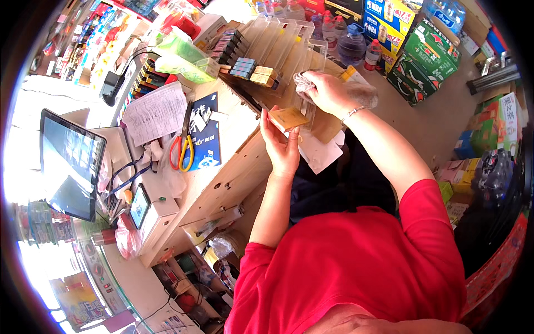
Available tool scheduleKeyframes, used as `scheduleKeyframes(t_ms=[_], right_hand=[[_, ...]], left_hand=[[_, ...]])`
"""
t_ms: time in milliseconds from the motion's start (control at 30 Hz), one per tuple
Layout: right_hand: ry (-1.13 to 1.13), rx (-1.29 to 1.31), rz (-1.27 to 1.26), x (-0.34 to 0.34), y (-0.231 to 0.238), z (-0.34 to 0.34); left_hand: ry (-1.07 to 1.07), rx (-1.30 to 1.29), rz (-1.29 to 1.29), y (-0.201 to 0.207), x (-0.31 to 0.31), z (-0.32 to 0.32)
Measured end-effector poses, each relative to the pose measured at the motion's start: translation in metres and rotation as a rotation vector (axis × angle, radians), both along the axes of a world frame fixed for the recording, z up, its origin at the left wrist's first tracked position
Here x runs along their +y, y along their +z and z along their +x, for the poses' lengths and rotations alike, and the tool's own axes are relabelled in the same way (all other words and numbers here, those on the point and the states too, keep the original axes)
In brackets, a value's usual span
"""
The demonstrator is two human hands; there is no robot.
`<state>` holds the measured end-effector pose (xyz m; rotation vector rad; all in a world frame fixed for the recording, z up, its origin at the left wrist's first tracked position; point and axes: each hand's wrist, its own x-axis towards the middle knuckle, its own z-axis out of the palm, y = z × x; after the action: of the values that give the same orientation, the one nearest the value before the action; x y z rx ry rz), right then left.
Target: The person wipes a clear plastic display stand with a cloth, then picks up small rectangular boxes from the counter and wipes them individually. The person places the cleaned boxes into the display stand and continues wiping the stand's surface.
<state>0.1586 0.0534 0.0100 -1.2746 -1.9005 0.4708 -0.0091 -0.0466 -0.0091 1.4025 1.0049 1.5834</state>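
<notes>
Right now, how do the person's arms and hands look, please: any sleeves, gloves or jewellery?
The left hand and right hand are ungloved. Plain red short sleeves end around the elbows. A thin, silvery bracelet circles the right wrist; nothing shows on the left one.

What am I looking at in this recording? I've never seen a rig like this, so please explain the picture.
There is no machine: these are a person's bare hands, seen by a wide camera worn on the head and looking down, so straight edges bend. The left hand holds a small gold box; the right hand grips a grey cloth. On the wooden desk lie scissors and a paper sheet; a screen stands further left.
</notes>
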Motion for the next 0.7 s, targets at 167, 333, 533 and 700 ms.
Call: scheduleKeyframes(t_ms=[167, 333, 533, 700], right_hand=[[-0.007, -0.017, 0.033, 0.001, -0.004, 0.001], [-0.008, -0.002, 0.052, -0.002, -0.001, 0.000], [-0.007, 0.023, 0.035, -0.004, 0.001, -0.001], [0.003, 0.064, 0.083, -0.007, 0.003, -0.003]], left_hand=[[0.209, 0.276, 0.013, -0.003, -0.003, 0.007], [0.275, 0.482, -0.018, 0.008, -0.004, 0.008], [0.295, 0.481, 0.040, 0.002, 0.006, 0.012], [0.324, 0.407, 0.023, -0.009, 0.005, 0.015]])
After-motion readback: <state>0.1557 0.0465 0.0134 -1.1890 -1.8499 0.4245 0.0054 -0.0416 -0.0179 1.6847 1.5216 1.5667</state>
